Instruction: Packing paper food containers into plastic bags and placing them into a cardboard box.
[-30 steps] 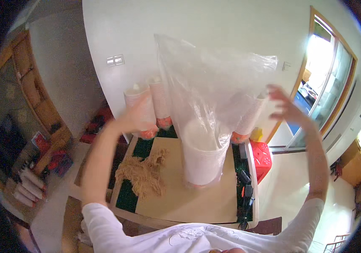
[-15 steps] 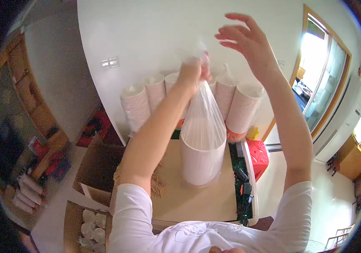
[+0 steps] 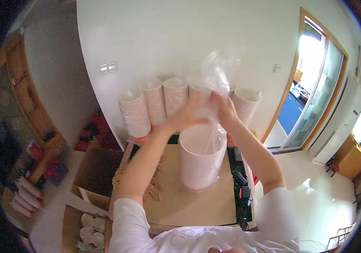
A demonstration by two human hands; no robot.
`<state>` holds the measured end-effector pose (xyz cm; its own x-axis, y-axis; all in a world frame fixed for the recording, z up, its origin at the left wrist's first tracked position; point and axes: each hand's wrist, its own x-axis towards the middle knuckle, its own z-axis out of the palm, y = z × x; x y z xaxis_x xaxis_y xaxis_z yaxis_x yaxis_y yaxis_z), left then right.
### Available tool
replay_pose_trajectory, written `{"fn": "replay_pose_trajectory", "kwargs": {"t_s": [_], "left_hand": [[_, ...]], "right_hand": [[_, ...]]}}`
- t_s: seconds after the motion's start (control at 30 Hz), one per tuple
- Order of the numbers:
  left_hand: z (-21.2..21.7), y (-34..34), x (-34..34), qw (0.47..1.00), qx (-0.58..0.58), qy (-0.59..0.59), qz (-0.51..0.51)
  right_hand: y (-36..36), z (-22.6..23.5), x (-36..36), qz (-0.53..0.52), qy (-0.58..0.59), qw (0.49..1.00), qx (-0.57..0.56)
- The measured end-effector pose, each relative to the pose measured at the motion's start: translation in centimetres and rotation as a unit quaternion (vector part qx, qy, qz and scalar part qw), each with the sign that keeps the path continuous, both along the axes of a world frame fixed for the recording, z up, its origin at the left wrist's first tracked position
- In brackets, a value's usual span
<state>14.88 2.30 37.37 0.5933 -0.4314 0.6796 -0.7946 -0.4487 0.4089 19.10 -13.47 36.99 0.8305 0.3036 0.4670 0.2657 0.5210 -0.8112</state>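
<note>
A stack of white paper bowls (image 3: 199,168) stands upright on the brown board in front of me, inside a clear plastic bag (image 3: 215,76). The bag's loose top is bunched and rises above the stack. My right hand (image 3: 224,110) is closed around the gathered neck of the bag, just above the far rim of the bowls. To its left, my left hand (image 3: 187,116) is blurred, with thumb and fingers apart beside the plastic; it appears to grip nothing.
More bagged bowl stacks (image 3: 133,114) line the wall behind. Tan stringy ties (image 3: 152,189) lie left on the board (image 3: 176,206). Black adapters and cables (image 3: 243,192) run along the right edge. Open cardboard boxes (image 3: 87,196) stand on the lower left, one holding bagged white items.
My left hand has released the bag's neck and come down with its fingers apart. My right hand has dropped from the upper right and taken the neck. The bag top now leans right.
</note>
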Motion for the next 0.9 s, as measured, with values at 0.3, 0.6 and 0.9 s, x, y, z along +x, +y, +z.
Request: {"fn": "replay_pose_trajectory", "kwargs": {"t_s": [0.3,0.6,0.9], "left_hand": [[-8.8,-3.0,3.0,0.993,0.092,-0.044,0.054],[-8.3,-5.3,1.6,0.867,-0.321,0.374,-0.066],[-9.5,-4.1,2.2,0.930,-0.208,0.300,-0.030]], "right_hand": [[-1.0,16.1,-2.9,-0.241,-0.276,0.930,-0.036],[-1.8,6.7,-7.9,-0.092,-0.694,0.341,-0.627],[-7.5,-2.3,-1.3,0.313,-0.223,0.580,-0.719]]}}
